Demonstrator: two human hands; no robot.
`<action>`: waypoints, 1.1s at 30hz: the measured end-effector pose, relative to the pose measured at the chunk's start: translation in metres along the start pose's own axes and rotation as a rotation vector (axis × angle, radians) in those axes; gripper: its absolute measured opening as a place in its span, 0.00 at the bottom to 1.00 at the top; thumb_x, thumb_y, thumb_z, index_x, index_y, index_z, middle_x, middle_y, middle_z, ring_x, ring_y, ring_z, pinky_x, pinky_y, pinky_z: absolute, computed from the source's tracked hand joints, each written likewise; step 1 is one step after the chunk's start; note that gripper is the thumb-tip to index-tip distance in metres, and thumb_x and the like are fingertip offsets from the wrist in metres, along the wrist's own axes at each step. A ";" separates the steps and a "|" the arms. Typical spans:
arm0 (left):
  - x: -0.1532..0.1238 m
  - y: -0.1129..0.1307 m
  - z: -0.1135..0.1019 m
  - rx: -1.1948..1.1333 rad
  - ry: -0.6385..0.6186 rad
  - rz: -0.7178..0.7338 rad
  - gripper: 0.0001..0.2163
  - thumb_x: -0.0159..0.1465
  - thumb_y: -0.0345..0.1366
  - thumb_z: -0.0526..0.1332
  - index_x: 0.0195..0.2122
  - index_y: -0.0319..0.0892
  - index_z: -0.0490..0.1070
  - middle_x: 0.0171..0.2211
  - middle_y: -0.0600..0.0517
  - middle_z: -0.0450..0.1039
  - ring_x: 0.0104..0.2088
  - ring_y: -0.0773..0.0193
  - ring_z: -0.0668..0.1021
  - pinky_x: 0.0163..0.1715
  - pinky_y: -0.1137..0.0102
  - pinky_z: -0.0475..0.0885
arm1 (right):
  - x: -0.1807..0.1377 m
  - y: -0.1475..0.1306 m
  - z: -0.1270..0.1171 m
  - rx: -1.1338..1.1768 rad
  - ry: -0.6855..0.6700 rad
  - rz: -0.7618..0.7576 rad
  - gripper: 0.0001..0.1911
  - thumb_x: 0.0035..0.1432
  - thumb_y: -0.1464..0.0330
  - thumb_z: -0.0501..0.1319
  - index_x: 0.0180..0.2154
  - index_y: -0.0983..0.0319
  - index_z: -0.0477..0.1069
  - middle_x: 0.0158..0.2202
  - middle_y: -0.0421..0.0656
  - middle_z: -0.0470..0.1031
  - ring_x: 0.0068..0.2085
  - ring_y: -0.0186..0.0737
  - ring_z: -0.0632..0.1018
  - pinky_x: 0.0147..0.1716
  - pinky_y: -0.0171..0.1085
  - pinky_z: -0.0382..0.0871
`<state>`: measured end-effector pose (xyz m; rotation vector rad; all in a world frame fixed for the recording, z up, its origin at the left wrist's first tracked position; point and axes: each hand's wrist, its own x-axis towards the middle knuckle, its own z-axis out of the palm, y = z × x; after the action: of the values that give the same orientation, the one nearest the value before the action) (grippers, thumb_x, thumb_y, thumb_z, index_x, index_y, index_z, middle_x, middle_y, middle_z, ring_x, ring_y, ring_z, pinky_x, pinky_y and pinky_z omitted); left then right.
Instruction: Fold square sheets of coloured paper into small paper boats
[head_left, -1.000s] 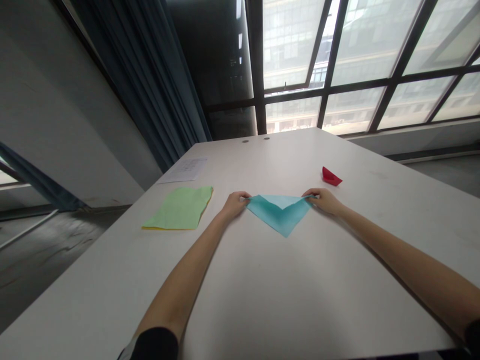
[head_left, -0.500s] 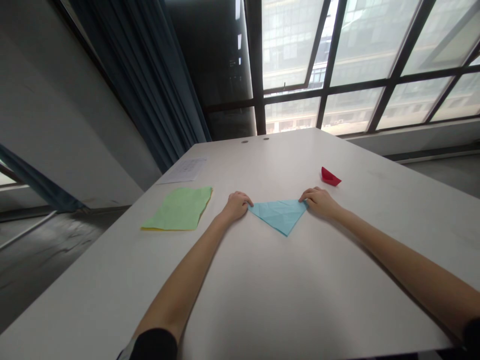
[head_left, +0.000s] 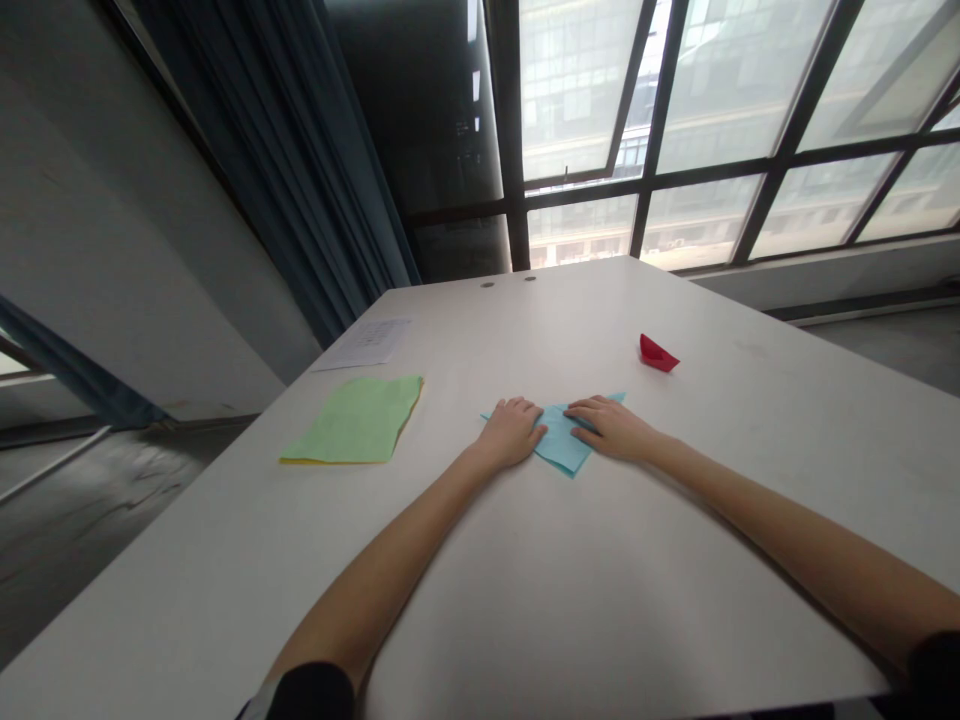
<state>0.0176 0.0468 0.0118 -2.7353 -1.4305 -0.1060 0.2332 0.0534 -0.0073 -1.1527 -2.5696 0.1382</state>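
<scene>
A light blue folded paper triangle (head_left: 559, 447) lies flat on the white table (head_left: 570, 590), its point toward me. My left hand (head_left: 512, 432) rests on its left half with fingers stretched flat. My right hand (head_left: 609, 427) presses on its right half, fingers also flat and pointing left. Both hands cover much of the paper; only the middle strip, the near tip and the two far corners show.
A small red folded paper boat (head_left: 657, 353) sits beyond my right hand. A stack of green and yellow sheets (head_left: 354, 420) lies to the left, with a white printed sheet (head_left: 365, 343) behind it. Curtain and windows stand past the table's far edge.
The paper's open top flap was pulled shut and flattened. Both hands then slid inward from the two outer corners onto the triangle's middle and now lie flat on it.
</scene>
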 end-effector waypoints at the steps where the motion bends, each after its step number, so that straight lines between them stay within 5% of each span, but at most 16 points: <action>1: 0.000 0.002 0.003 -0.032 -0.040 0.003 0.22 0.63 0.45 0.42 0.54 0.41 0.58 0.55 0.45 0.60 0.55 0.56 0.61 0.54 0.57 0.54 | 0.000 0.000 0.002 0.007 -0.007 -0.002 0.22 0.58 0.60 0.49 0.51 0.62 0.65 0.51 0.49 0.67 0.51 0.46 0.67 0.50 0.45 0.58; 5: -0.002 0.004 0.012 -0.108 -0.203 -0.004 0.33 0.61 0.56 0.36 0.62 0.41 0.38 0.63 0.46 0.39 0.62 0.54 0.46 0.56 0.54 0.47 | -0.002 0.002 0.007 0.015 -0.094 0.046 0.28 0.59 0.55 0.45 0.57 0.61 0.55 0.59 0.49 0.57 0.58 0.49 0.59 0.55 0.50 0.52; 8: -0.004 0.002 0.011 -0.139 -0.258 -0.003 0.37 0.58 0.60 0.34 0.62 0.42 0.33 0.64 0.48 0.32 0.62 0.53 0.41 0.57 0.52 0.43 | -0.003 0.004 0.008 0.021 -0.166 0.059 0.32 0.59 0.52 0.42 0.60 0.61 0.49 0.61 0.49 0.50 0.61 0.49 0.53 0.56 0.53 0.47; 18: -0.007 -0.010 0.005 -0.155 -0.386 -0.103 0.45 0.52 0.65 0.37 0.62 0.38 0.26 0.62 0.45 0.22 0.62 0.52 0.36 0.57 0.50 0.39 | -0.006 0.007 0.005 -0.014 -0.284 0.138 0.39 0.54 0.45 0.40 0.62 0.58 0.40 0.63 0.48 0.39 0.62 0.52 0.44 0.57 0.56 0.38; 33: -0.011 -0.039 0.005 -0.113 -0.443 -0.251 0.47 0.50 0.65 0.44 0.62 0.38 0.28 0.62 0.43 0.21 0.61 0.49 0.34 0.55 0.46 0.43 | -0.008 0.013 0.003 0.040 -0.290 0.103 0.40 0.53 0.45 0.45 0.62 0.57 0.40 0.63 0.49 0.38 0.62 0.54 0.44 0.57 0.57 0.38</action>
<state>-0.0206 0.0609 0.0069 -2.7678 -1.9247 0.4521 0.2467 0.0562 -0.0148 -1.3368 -2.7381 0.4064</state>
